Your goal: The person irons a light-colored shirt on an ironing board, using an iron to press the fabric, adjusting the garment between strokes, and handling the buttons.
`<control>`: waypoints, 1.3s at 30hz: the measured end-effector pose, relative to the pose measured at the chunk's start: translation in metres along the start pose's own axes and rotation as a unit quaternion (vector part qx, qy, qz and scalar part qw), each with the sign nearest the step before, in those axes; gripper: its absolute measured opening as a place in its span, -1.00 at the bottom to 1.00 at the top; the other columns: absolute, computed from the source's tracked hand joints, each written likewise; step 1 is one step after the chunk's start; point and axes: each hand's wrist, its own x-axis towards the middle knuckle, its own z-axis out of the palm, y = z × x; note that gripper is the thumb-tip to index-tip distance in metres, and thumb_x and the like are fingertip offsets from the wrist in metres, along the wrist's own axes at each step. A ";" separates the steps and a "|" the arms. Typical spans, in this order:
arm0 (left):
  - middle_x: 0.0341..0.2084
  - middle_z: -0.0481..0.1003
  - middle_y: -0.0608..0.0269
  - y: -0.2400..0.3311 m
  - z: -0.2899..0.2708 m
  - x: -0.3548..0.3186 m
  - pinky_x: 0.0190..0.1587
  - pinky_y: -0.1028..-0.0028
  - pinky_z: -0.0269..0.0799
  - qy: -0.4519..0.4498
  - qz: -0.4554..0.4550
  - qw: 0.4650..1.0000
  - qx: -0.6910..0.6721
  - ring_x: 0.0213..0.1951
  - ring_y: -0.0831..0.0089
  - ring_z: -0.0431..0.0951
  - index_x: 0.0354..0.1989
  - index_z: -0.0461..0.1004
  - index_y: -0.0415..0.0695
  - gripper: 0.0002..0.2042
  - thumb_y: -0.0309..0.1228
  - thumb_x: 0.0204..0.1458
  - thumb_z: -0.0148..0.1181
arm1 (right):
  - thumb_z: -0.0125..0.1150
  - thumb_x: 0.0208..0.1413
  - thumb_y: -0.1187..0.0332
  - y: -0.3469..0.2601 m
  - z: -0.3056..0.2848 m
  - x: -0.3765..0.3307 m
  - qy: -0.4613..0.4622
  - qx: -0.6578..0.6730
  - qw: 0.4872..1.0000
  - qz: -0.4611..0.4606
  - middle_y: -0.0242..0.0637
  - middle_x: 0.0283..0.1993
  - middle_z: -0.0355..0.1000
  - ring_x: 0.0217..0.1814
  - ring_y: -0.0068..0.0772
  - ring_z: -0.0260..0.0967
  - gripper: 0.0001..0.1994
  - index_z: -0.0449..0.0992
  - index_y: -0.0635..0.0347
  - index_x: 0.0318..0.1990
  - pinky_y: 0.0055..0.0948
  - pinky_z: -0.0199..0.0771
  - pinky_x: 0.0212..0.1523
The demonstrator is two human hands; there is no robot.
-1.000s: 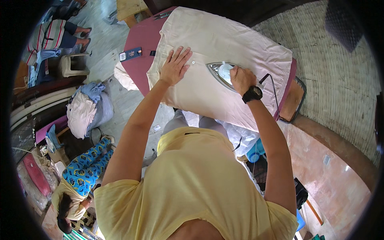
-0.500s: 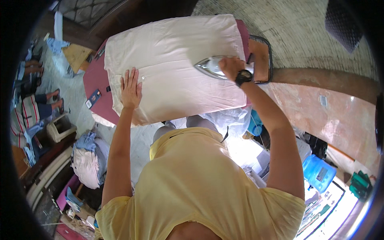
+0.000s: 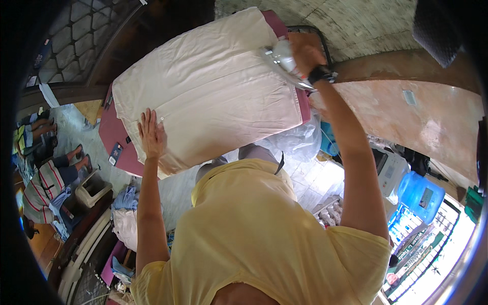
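A cream shirt lies spread over a maroon ironing board. My left hand presses flat on the shirt's near left part, fingers apart. My right hand, with a black watch on the wrist, grips the handle of a silver iron. The iron sits at the shirt's far right edge, near a metal rest at the board's end. My yellow shirt fills the lower middle of the view.
A person in striped clothes sits on the floor at the left. A pile of laundry lies below the board. A clear plastic bag hangs under the board's right end. A blue water jug stands at the right.
My right hand has slid the iron from the middle of the shirt to its far right edge. My left hand stayed flat on the shirt. My head turned, shifting the whole view.
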 end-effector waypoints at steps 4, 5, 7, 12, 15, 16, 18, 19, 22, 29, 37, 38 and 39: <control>0.33 0.21 0.18 0.049 -0.002 0.037 0.38 0.05 -0.05 0.069 0.071 0.991 -0.085 0.36 0.10 0.13 0.28 0.31 -0.05 -0.57 -0.35 0.21 0.00 | 0.08 0.17 -0.18 0.038 -0.046 -0.029 0.004 0.238 0.966 0.101 -0.02 -0.26 0.57 -0.22 0.01 0.58 -0.44 0.51 0.19 -0.06 -0.09 0.58 -0.23; 0.29 0.27 0.16 0.072 0.003 0.053 0.36 0.07 0.02 0.085 0.105 0.983 -0.127 0.32 0.10 0.21 0.23 0.36 -0.06 -0.58 -0.39 0.18 0.05 | 0.13 0.09 -0.25 0.044 -0.038 -0.038 0.010 0.233 0.969 0.077 0.02 -0.25 0.56 -0.20 0.08 0.56 -0.36 0.48 0.21 0.00 -0.03 0.54 -0.18; 0.15 0.40 0.13 0.131 0.016 0.092 0.26 0.16 0.22 0.082 0.135 0.971 -0.180 0.19 0.10 0.35 0.14 0.43 -0.07 -0.61 -0.50 0.09 0.14 | 0.22 0.03 -0.24 0.046 -0.013 -0.058 0.073 0.196 0.977 0.040 0.06 -0.26 0.55 -0.19 0.14 0.53 -0.29 0.43 0.28 0.06 -0.03 0.52 -0.14; 0.18 0.35 0.20 0.235 0.072 0.149 0.28 0.23 0.20 -0.035 0.294 0.934 -0.199 0.22 0.20 0.31 0.19 0.37 -0.10 -0.61 -0.46 0.15 0.09 | 0.16 0.03 -0.30 -0.004 0.077 -0.096 0.148 0.180 0.966 0.110 0.17 -0.21 0.50 -0.16 0.18 0.51 -0.18 0.35 0.43 0.06 -0.04 0.50 -0.17; 0.32 0.19 0.25 0.256 0.090 0.152 0.38 0.19 0.04 -0.065 0.338 0.932 -0.109 0.35 0.25 0.14 0.32 0.21 -0.08 -0.52 -0.36 0.21 0.01 | 0.16 0.06 -0.25 -0.057 0.070 -0.112 0.054 0.161 0.952 0.254 0.20 -0.28 0.50 -0.22 0.21 0.51 -0.24 0.30 0.39 0.03 0.00 0.51 -0.24; 0.37 0.12 0.26 0.258 0.091 0.148 0.41 0.18 -0.03 -0.078 0.336 0.936 -0.075 0.39 0.26 0.06 0.36 0.14 -0.07 -0.50 -0.33 0.24 -0.02 | 0.18 0.07 -0.22 -0.065 0.080 -0.116 0.083 0.166 0.949 0.256 0.20 -0.30 0.50 -0.24 0.23 0.51 -0.27 0.29 0.38 0.03 0.02 0.51 -0.25; 0.43 0.01 0.29 0.256 0.091 0.146 0.45 0.17 -0.15 -0.101 0.330 0.938 -0.030 0.44 0.30 -0.05 0.41 0.05 -0.06 -0.46 -0.27 0.27 -0.09 | 0.25 0.06 -0.12 -0.074 0.083 -0.115 0.115 0.222 0.932 0.264 0.21 -0.31 0.50 -0.26 0.26 0.51 -0.34 0.28 0.35 0.00 0.07 0.50 -0.27; 0.44 -0.03 0.29 0.256 0.092 0.146 0.46 0.17 -0.20 -0.112 0.329 0.937 -0.023 0.46 0.33 -0.09 0.42 0.02 -0.06 -0.46 -0.25 0.28 -0.12 | 0.27 0.06 -0.09 -0.080 0.082 -0.109 0.097 0.224 0.918 0.311 0.21 -0.34 0.50 -0.26 0.25 0.51 -0.36 0.29 0.35 -0.02 0.08 0.50 -0.27; 0.46 -0.07 0.29 0.253 0.097 0.149 0.47 0.17 -0.25 -0.110 0.328 0.938 -0.032 0.47 0.35 -0.13 0.43 -0.01 -0.09 -0.45 -0.24 0.30 -0.16 | 0.25 0.09 -0.08 -0.083 0.067 -0.086 0.129 0.277 0.902 0.305 0.25 -0.37 0.48 -0.28 0.30 0.49 -0.37 0.31 0.42 -0.06 0.06 0.50 -0.29; 0.46 -0.09 0.23 0.252 0.103 0.150 0.47 0.17 -0.26 -0.118 0.316 0.939 -0.066 0.47 0.26 -0.14 0.45 -0.08 -0.13 -0.44 -0.24 0.31 -0.22 | 0.26 0.08 -0.08 -0.089 0.085 -0.093 0.141 0.281 0.891 0.328 0.20 -0.36 0.49 -0.23 0.25 0.49 -0.40 0.35 0.40 -0.12 0.04 0.49 -0.23; 0.43 -0.02 0.04 0.242 0.085 0.155 0.42 0.13 -0.09 -0.096 0.257 0.908 -0.316 0.41 0.06 0.02 0.43 -0.05 -0.17 -0.42 -0.17 0.30 -0.21 | 0.28 -0.03 -0.24 -0.049 0.061 -0.067 0.064 0.292 0.924 0.239 0.22 -0.23 0.51 -0.15 0.21 0.51 -0.30 0.48 0.37 -0.11 0.01 0.48 -0.07; 0.42 -0.01 0.01 0.239 0.079 0.154 0.40 0.12 -0.06 -0.085 0.238 0.900 -0.355 0.40 0.03 0.05 0.42 -0.02 -0.17 -0.42 -0.18 0.29 -0.17 | 0.31 -0.05 -0.23 -0.033 0.056 -0.068 0.082 0.265 0.930 0.241 0.18 -0.24 0.52 -0.15 0.17 0.52 -0.29 0.49 0.35 -0.08 0.00 0.49 -0.09; 0.41 0.01 -0.03 0.235 0.072 0.154 0.39 0.12 -0.03 -0.072 0.219 0.890 -0.393 0.39 0.00 0.07 0.41 0.01 -0.18 -0.43 -0.19 0.28 -0.14 | 0.33 -0.07 -0.23 -0.011 0.053 -0.067 0.101 0.238 0.935 0.244 0.14 -0.25 0.53 -0.16 0.13 0.53 -0.28 0.49 0.33 -0.06 -0.01 0.50 -0.10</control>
